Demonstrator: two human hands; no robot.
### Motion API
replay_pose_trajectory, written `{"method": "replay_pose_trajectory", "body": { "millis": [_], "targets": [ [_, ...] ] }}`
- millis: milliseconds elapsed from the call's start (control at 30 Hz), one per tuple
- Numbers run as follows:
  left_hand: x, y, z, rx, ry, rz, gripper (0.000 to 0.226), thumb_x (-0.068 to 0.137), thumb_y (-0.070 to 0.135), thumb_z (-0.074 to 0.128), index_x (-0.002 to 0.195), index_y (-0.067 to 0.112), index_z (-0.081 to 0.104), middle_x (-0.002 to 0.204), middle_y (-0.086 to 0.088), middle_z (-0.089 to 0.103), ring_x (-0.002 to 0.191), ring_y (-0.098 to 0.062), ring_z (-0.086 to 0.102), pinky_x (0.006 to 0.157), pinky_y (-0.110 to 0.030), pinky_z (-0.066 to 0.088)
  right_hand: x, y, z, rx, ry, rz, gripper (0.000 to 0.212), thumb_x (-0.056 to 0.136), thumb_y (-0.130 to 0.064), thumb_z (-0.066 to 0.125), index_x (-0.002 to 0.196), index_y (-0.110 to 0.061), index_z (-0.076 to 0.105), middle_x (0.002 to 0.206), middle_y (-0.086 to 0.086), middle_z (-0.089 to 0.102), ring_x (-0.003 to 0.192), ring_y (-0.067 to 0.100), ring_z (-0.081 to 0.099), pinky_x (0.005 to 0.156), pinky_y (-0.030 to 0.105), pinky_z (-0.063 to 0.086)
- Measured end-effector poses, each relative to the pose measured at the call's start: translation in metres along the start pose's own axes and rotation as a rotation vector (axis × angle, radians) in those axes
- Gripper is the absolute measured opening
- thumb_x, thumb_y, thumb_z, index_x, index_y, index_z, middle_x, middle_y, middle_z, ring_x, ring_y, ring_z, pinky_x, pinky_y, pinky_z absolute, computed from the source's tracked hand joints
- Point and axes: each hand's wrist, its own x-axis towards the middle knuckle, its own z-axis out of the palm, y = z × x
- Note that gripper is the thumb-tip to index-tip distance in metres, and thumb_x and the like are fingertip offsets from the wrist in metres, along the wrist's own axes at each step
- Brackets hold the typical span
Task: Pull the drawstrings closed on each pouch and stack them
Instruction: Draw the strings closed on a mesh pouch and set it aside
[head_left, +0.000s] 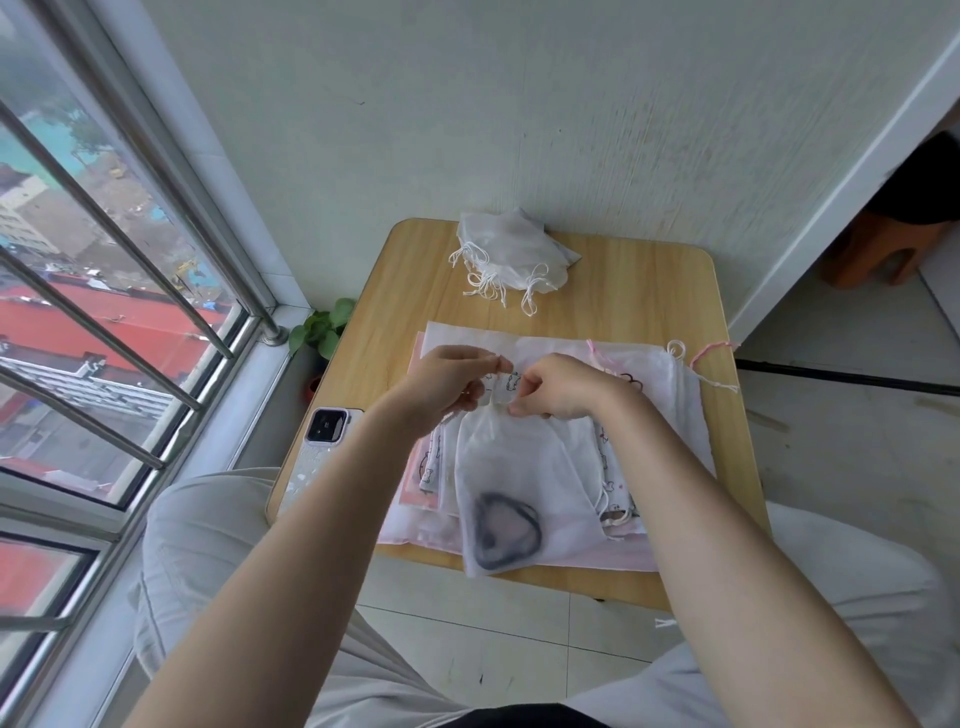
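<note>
A translucent white drawstring pouch (511, 483) with a dark heart-shaped object (506, 532) inside hangs over the near part of the wooden table (613, 291). My left hand (449, 384) and my right hand (558, 384) pinch its gathered neck and its white strings, close together above the pouch. Under it lie several flat pouches (623, 415), some white, some pink, some printed with small figures. A heap of white pouches (511, 252) with loose white cords sits at the far side of the table.
A phone (317, 457) in a pale case lies at the table's left edge. A small green plant (324, 327) stands by the window sill on the left. A wooden stool (883, 249) is at the far right. My legs are under the table's near edge.
</note>
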Motion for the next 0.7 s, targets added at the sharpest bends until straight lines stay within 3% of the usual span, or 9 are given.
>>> {"method": "replay_pose_trajectory", "body": {
  "millis": [100, 200, 333, 367, 467, 567, 700],
  "targets": [
    [0.003, -0.012, 0.006, -0.011, 0.030, -0.012, 0.018, 0.098, 0.011, 0.055, 0.101, 0.004, 0.072, 0.076, -0.004, 0.067, 0.043, -0.010, 0.037, 0.044, -0.020, 0.029, -0.002, 0.001, 0.000, -0.002, -0.012, 0.004, 0.021, 0.085, -0.027, 0.072, 0.083, -0.006, 0.067, 0.065, -0.002, 0.056, 0.056, 0.012, 0.046, 0.055, 0.022, 0.037],
    [0.007, -0.020, 0.010, 0.118, 0.167, -0.019, 0.010, 0.091, 0.017, 0.067, 0.085, 0.014, 0.075, 0.065, -0.002, 0.064, 0.043, -0.014, 0.033, 0.039, -0.019, 0.026, -0.007, -0.001, -0.006, 0.030, -0.031, -0.015, 0.011, 0.090, -0.024, 0.065, 0.090, -0.014, 0.070, 0.071, -0.004, 0.060, 0.057, 0.009, 0.046, 0.057, 0.018, 0.034],
    [0.009, -0.022, 0.015, 0.286, 0.223, 0.000, 0.011, 0.083, 0.026, 0.077, 0.078, 0.016, 0.078, 0.058, 0.002, 0.063, 0.046, -0.012, 0.038, 0.045, -0.020, 0.033, -0.009, -0.002, -0.012, 0.018, -0.008, -0.017, 0.015, 0.091, -0.028, 0.064, 0.093, -0.016, 0.073, 0.082, -0.006, 0.065, 0.069, 0.012, 0.051, 0.099, 0.034, 0.040],
    [0.009, -0.021, 0.016, 0.334, 0.217, 0.004, 0.015, 0.083, 0.028, 0.076, 0.080, 0.014, 0.079, 0.061, 0.001, 0.063, 0.049, -0.010, 0.040, 0.049, -0.021, 0.035, -0.008, -0.002, -0.013, 0.032, 0.007, -0.017, 0.017, 0.091, -0.029, 0.064, 0.091, -0.015, 0.074, 0.084, -0.005, 0.066, 0.071, 0.013, 0.052, 0.102, 0.037, 0.038],
    [0.008, -0.021, 0.019, 0.404, 0.135, -0.013, 0.025, 0.084, 0.032, 0.069, 0.079, 0.009, 0.077, 0.064, 0.001, 0.060, 0.058, -0.011, 0.045, 0.058, -0.024, 0.037, -0.005, 0.000, -0.014, 0.130, 0.067, -0.038, 0.028, 0.091, -0.035, 0.063, 0.088, -0.009, 0.075, 0.082, 0.000, 0.067, 0.070, 0.014, 0.052, 0.081, 0.027, 0.044],
    [0.006, -0.023, 0.019, 0.450, 0.073, 0.031, 0.039, 0.086, 0.033, 0.070, 0.073, -0.004, 0.064, 0.063, -0.005, 0.045, 0.055, -0.012, 0.036, 0.053, -0.024, 0.029, -0.003, 0.000, -0.014, 0.292, 0.127, -0.076, 0.027, 0.092, -0.028, 0.062, 0.081, -0.005, 0.073, 0.079, 0.002, 0.066, 0.065, 0.013, 0.051, 0.062, 0.019, 0.043],
    [0.005, -0.020, 0.019, 0.413, 0.084, 0.040, 0.020, 0.090, 0.029, 0.064, 0.080, 0.018, 0.077, 0.067, 0.004, 0.056, 0.057, -0.010, 0.042, 0.055, -0.021, 0.036, 0.001, 0.000, -0.008, 0.551, 0.197, -0.166, 0.016, 0.092, -0.025, 0.065, 0.081, -0.015, 0.072, 0.086, 0.001, 0.070, 0.076, 0.012, 0.057, 0.066, 0.021, 0.043]
  ]
}}
